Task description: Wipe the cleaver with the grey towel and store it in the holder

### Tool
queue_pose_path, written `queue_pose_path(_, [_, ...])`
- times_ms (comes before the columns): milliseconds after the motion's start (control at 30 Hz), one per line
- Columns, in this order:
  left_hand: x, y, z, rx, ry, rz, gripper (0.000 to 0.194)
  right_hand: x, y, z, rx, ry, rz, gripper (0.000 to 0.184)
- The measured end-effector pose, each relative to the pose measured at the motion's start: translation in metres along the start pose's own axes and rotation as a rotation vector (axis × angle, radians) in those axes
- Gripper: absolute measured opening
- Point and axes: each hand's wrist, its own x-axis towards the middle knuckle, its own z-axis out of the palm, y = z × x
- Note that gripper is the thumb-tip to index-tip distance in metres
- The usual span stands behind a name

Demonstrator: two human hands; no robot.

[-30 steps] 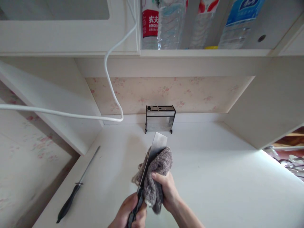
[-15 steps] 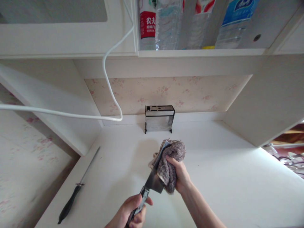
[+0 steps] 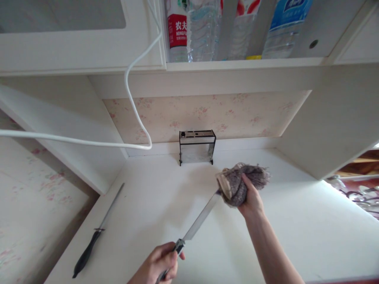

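My left hand (image 3: 161, 265) is closed round the dark handle of a large kitchen knife (image 3: 199, 221), low in the view. Its shiny blade points up and to the right, edge-on to me. My right hand (image 3: 251, 199) grips a bunched grey cloth (image 3: 241, 182) at the very tip of the blade, above the white counter (image 3: 296, 225). A metal knife block (image 3: 196, 146) stands at the back against the flowered wall, a short way beyond the cloth.
A black-handled sharpening steel (image 3: 96, 232) lies near the counter's left edge. A white cable (image 3: 134, 102) hangs from above and loops across the left side. Water bottles (image 3: 204, 29) stand on the shelf overhead. A cabinet side panel (image 3: 331, 130) walls the right.
My right hand slid the cloth along the blade from near the handle out to the tip, moving up and right. The blade turned from flat-on to edge-on.
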Motion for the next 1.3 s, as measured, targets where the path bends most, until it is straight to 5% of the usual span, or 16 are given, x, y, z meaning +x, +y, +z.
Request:
queue_pose_path(167, [0.028,0.000,0.017,0.476,0.297,0.188,0.039,-0.015,-0.028,-0.030,0.014,0.029,-0.097,0.042])
queue_pose_path(367, [0.069,0.000,0.020,1.038,0.528,0.263,0.028,-0.051,-0.018,-0.069,-0.042,0.084,0.053,0.044])
queue_pose_path(633, [0.095,-0.010,0.036,1.377,0.583,0.176,0.032,-0.079,-0.016,-0.098,-0.084,0.041,0.053,0.050])
queue_pose_path(900, [0.108,-0.004,0.050,1.590,0.651,0.116,0.039,-0.089,-0.015,-0.103,-0.036,0.161,0.099,0.048])
queue_pose_path(1300, [0.134,0.005,0.088,1.596,0.448,0.220,0.039,-0.099,0.001,-0.108,-0.146,0.178,0.137,0.033])
